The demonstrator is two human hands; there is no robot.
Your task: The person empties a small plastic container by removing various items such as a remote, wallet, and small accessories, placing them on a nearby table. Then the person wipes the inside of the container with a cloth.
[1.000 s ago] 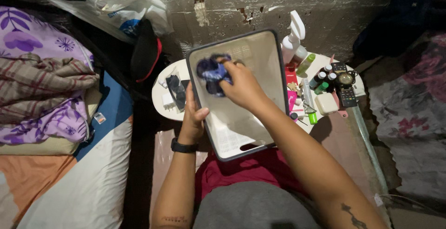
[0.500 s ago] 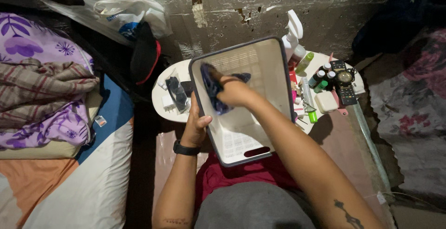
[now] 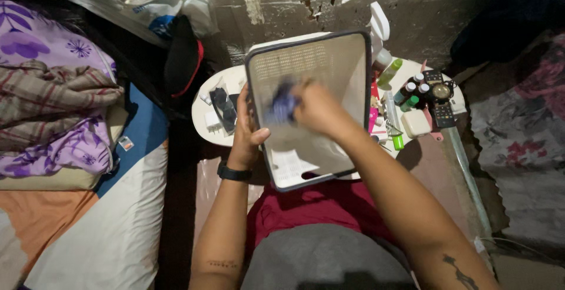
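A white plastic basket with a dark grey rim (image 3: 344, 57) is tilted up over my lap, its open side facing me. My left hand (image 3: 247, 132) grips its left rim; a black band sits on that wrist. My right hand (image 3: 318, 108) is inside the basket, closed on a dark blue cloth (image 3: 283, 105) pressed against the basket's inner wall. Both the cloth and that hand are blurred by motion.
Behind the basket, a small white table (image 3: 207, 126) holds a spray bottle (image 3: 378, 31), small bottles (image 3: 410, 94), a remote control (image 3: 442, 113), a white box and sunglasses (image 3: 224, 108). Folded bedding (image 3: 53, 107) and a mattress lie at left; a rough wall stands behind.
The basket has tipped more upright and shifted slightly up. My right hand has moved the blue cloth across the inside, from the left wall toward the middle.
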